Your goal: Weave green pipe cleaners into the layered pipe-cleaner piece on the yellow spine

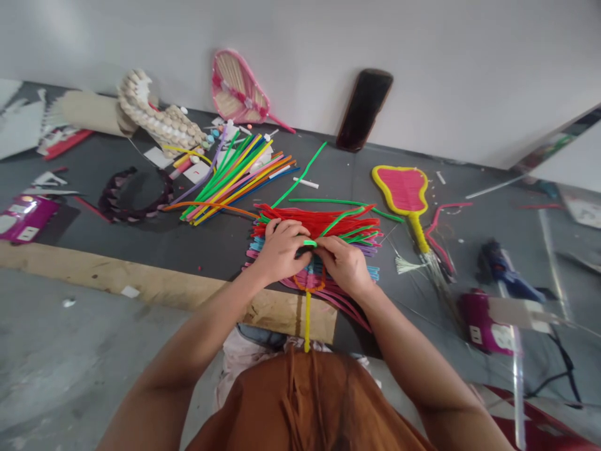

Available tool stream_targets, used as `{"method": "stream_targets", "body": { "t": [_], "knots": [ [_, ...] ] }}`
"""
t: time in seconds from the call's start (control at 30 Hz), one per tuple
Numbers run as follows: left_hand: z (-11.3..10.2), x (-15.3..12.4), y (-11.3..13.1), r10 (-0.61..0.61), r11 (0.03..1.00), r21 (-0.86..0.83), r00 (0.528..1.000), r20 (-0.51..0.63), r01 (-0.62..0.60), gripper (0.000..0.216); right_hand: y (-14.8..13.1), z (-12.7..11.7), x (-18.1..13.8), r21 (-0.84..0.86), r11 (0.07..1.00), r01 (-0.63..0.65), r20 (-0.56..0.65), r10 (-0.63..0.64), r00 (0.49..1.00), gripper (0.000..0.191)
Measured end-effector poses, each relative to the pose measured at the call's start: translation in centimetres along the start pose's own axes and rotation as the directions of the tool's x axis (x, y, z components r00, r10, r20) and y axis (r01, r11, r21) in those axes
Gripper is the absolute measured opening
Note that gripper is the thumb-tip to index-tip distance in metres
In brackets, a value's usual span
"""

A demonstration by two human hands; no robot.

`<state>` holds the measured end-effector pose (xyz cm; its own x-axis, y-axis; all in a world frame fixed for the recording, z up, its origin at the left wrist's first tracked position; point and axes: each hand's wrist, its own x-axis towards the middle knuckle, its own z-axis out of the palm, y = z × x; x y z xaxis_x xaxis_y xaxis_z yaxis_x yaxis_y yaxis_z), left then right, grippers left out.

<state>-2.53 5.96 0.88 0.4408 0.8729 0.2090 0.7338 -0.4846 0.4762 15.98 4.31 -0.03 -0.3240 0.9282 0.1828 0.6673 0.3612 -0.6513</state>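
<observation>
At the table's front edge my left hand and my right hand meet with bent fingers. Both pinch a green pipe cleaner, whose long end runs up to the right. Below the fingertips hangs a small frame of orange pipe cleaner, with a straight yellow stem pointing down toward my body. My fingers partly cover the frame's upper part. Under and behind my hands lies a heap of red pipe cleaners, with green, blue and pink ones around it.
Coloured pipe cleaners fan out at left, beside a dark headband. A pink fan and a phone lean on the wall. At right lie a yellow-rimmed fan, a glue gun and a purple box.
</observation>
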Motion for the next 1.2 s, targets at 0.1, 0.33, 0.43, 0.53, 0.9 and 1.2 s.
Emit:
{"method": "stream_targets", "body": {
  "t": [0.1,0.33,0.43,0.53,0.9,1.2],
  "knots": [
    [-0.2,0.0,0.1,0.004,1.0,-0.016,1.0,0.003,-0.004,0.017,-0.1,-0.1,0.0,-0.032,0.999,0.008,0.007,-0.007,1.0,0.025],
    [-0.2,0.1,-0.2,0.007,1.0,-0.001,1.0,0.013,-0.007,0.022,-0.6,-0.8,0.1,-0.079,0.995,0.055,0.036,-0.053,0.998,0.026],
    [-0.4,0.2,-0.4,0.019,1.0,-0.026,0.998,0.066,-0.017,0.018,-0.5,-0.6,0.0,-0.034,0.998,0.061,0.036,-0.059,0.998,0.023],
    [-0.5,0.4,-0.5,0.01,1.0,-0.028,0.995,0.096,-0.007,0.016,-0.1,-0.4,0.0,0.046,0.999,0.028,0.025,-0.029,0.999,0.02],
    [-0.1,0.4,-0.9,-0.043,0.999,-0.028,0.995,0.086,0.045,0.005,0.7,0.2,0.2,0.094,0.996,0.005,0.02,-0.007,1.0,0.012],
    [0.2,0.3,-0.8,-0.055,0.998,-0.038,0.997,0.06,0.057,0.01,0.4,0.3,0.1,0.032,0.999,0.002,-0.003,-0.002,1.0,0.014]
  ]
}}
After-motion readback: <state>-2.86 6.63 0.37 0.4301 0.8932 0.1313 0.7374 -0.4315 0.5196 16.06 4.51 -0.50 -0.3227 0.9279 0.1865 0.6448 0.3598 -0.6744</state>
